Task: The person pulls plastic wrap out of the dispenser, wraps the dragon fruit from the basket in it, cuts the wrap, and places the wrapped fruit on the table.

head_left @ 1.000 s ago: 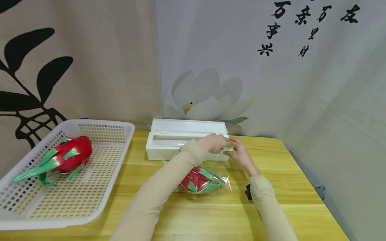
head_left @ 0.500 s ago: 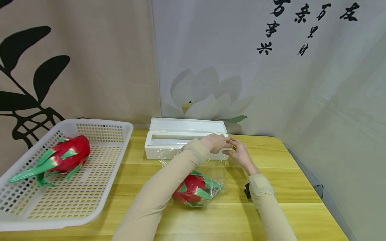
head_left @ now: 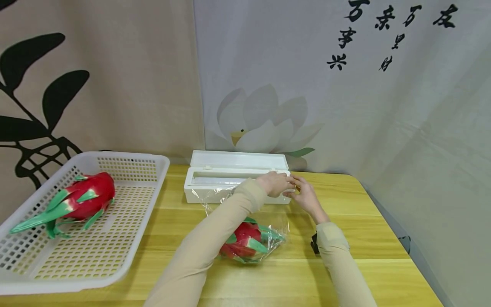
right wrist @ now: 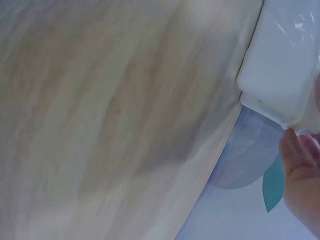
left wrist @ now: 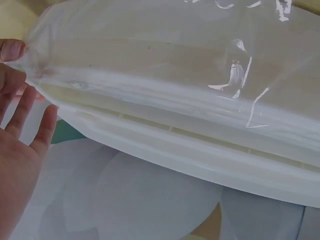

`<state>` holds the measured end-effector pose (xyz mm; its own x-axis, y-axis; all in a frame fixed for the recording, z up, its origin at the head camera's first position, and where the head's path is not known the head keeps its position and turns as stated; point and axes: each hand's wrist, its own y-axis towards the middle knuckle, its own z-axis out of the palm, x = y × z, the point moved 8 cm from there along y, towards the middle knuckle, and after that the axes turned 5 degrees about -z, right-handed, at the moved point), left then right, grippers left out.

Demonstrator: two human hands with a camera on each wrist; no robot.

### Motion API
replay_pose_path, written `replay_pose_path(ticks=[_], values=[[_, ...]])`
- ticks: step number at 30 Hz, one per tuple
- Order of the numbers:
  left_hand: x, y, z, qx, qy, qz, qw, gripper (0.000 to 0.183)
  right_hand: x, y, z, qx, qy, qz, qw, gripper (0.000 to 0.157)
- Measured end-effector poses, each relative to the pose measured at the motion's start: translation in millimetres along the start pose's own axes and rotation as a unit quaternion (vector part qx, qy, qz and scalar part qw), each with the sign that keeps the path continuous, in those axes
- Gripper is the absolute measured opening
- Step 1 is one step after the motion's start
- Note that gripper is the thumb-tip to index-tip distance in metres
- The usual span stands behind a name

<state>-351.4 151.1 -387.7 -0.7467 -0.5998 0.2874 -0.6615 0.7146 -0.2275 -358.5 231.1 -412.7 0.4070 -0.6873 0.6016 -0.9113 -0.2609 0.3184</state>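
Note:
A white cling film dispenser box (head_left: pixel 238 192) stands at the back of the table, its lid (head_left: pixel 239 160) raised and a roll (head_left: pixel 215 181) showing inside. Both hands meet at its right front corner. Reaching across from the left, my left hand (head_left: pixel 274 184) bends its fingers there. My right hand (head_left: pixel 307 199) comes from the right, thumb and fingers at the corner. Clear cling film (left wrist: pixel 165 65) gathers between fingertips in the left wrist view. Nearer me, a red and green dragon fruit (head_left: pixel 243 243) lies under clear film, partly hidden by the left sleeve.
A white slotted basket (head_left: pixel 130 256) stands on the left with another dragon fruit (head_left: pixel 92 192) in it. A printed cloth (head_left: pixel 261 85) hangs right behind the wooden table (head_left: pixel 299 281). The left forearm crosses over the film.
The wrapped dragon fruit has shifted left and nearer since a second ago, and loose film has spread by the box front. A green bit at the fingertips no longer shows. Both hands stay at the corner.

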Motion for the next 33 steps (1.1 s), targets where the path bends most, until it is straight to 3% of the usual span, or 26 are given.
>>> replay_pose_path(ticks=[10, 18, 23, 30, 33], values=[[6.7, -3.9, 6.0, -0.027, -0.05, 0.014, 0.9983, 0.05, 0, -1, 0.6, 0.007, -0.011, 0.0, 1.0, 0.053], [10.8, -8.8, 8.1, -0.091, -0.074, 0.027, 0.9927, 0.043, -1, -2, 0.8, 0.007, -0.021, -0.001, 1.0, 0.057], [18.0, -15.1, 9.6, -0.109, -0.071, 0.022, 0.9912, 0.038, 0, -1, 1.5, 0.002, 0.006, -0.002, 1.0, 0.058], [33.5, -37.5, 14.1, -0.195, -0.134, 0.041, 0.9709, 0.028, -1, -1, -0.3, -0.003, 0.017, 0.0, 1.0, 0.056], [34.1, -40.7, 14.8, -0.211, -0.135, 0.046, 0.9669, 0.025, 0, -1, 1.3, -0.004, 0.009, -0.002, 1.0, 0.056]])
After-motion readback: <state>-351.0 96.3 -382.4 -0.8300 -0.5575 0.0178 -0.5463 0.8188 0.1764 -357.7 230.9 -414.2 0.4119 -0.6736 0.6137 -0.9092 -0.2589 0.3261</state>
